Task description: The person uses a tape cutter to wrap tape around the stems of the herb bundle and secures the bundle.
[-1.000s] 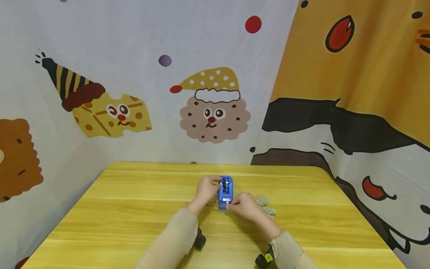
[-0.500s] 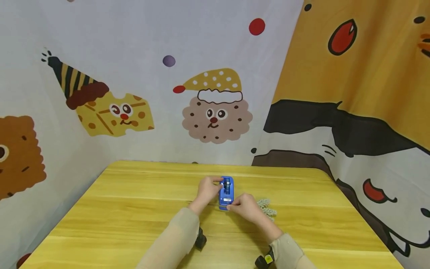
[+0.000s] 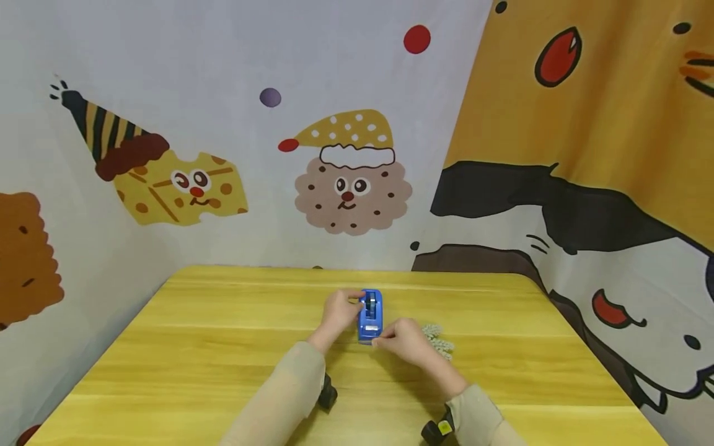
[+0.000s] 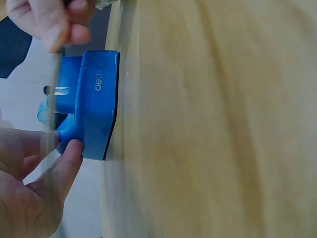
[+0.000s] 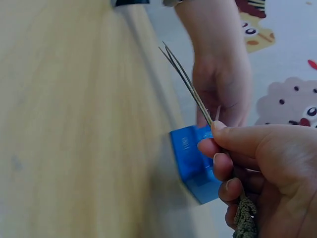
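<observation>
A blue tape dispenser [image 3: 370,319] stands on the wooden table with a roll in its well. My left hand [image 3: 339,314] holds its far end from the left; in the left wrist view, one finger of that hand [image 4: 34,191] presses the dispenser's side [image 4: 99,106] and others reach over its top. Close to the near end, my right hand [image 3: 409,341] pinches a small bunch of thin stems between thumb and index finger. Those bare stems [image 5: 190,87] stick out past the fingertips in the right wrist view. Pale green, textured sprig heads [image 3: 439,341] show on the hand's other side.
The wooden table [image 3: 223,347] extends on both sides of the hands. Behind it hangs a cloth [image 3: 223,93] printed with cartoon figures. Dark wrist cameras [image 3: 327,394] sit under the cuffs.
The head view shifts slightly. Both hands keep nearly the same places at the tape dispenser, and the sprigs stay in the right hand.
</observation>
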`<state>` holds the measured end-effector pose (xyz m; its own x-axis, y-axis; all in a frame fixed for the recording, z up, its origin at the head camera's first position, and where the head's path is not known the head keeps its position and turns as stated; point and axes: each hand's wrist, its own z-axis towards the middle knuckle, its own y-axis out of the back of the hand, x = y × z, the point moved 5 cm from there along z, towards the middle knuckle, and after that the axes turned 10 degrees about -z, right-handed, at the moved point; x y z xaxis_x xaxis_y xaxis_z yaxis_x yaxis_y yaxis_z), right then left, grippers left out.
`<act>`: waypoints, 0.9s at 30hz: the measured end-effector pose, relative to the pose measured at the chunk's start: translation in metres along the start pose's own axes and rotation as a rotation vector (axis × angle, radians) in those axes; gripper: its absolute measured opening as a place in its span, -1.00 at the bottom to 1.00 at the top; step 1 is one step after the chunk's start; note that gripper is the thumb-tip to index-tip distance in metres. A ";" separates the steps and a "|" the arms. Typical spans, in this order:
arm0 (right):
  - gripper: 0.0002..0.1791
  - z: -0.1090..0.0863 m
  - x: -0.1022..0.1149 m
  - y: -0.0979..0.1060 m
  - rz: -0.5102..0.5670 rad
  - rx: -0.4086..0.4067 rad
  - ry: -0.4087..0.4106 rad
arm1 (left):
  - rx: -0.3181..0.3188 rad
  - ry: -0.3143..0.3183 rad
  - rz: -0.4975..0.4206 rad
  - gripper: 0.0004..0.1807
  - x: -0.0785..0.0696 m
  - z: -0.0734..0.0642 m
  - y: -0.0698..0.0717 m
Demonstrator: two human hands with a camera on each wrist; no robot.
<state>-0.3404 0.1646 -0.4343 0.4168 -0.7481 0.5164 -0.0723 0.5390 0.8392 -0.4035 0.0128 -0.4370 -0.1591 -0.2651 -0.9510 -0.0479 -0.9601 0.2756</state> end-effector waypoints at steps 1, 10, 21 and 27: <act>-0.83 0.000 0.003 0.002 0.000 0.007 0.003 | 0.002 -0.004 0.009 -0.71 0.000 0.000 0.001; -0.79 0.002 0.023 0.026 -0.068 0.014 0.012 | 0.190 -0.108 0.153 -0.75 -0.026 -0.010 0.030; -0.82 0.000 0.018 0.044 -0.072 -0.027 -0.054 | 0.511 -0.385 0.413 -0.78 -0.062 -0.053 0.049; -0.82 0.000 0.021 0.049 -0.060 -0.024 -0.046 | 0.451 -0.471 0.491 -0.74 -0.061 -0.069 0.047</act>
<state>-0.3347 0.1751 -0.3825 0.3776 -0.7962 0.4728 -0.0262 0.5012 0.8650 -0.3278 -0.0224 -0.3759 -0.6587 -0.4843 -0.5759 -0.2412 -0.5890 0.7713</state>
